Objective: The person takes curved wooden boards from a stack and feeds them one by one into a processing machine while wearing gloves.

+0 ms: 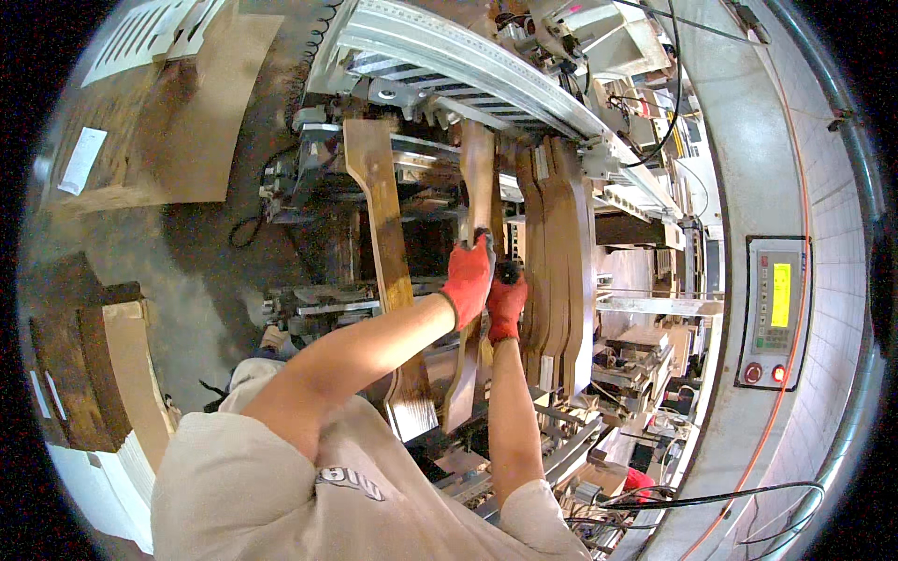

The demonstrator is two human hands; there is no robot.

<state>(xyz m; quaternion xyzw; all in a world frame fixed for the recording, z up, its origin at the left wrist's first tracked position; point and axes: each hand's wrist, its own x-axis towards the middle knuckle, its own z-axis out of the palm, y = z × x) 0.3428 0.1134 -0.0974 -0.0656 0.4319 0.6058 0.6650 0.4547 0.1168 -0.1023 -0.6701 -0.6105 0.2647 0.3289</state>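
In a red glove with dark fingertips, my left hand [470, 280] is closed around a long, curved wooden board [478, 173]. That board runs from under the metal beam down past my wrist. Close beside it, my right hand [507, 304], gloved the same way, has its fingers curled in front of the narrow gap by the stacked boards. What those fingers grip is hidden. To the right stands a row of similar curved boards [557, 271], packed side by side. A single curved board [379, 215] lies apart on the left, across the machine's rails.
A wide metal beam [458, 61] crosses above the boards. At the right, a control panel [774, 309] with a lit yellow screen is set in a pale machine frame. Cardboard [201, 122] lies on the left, above a stack of dark wood [79, 365]. Cables hang nearby.
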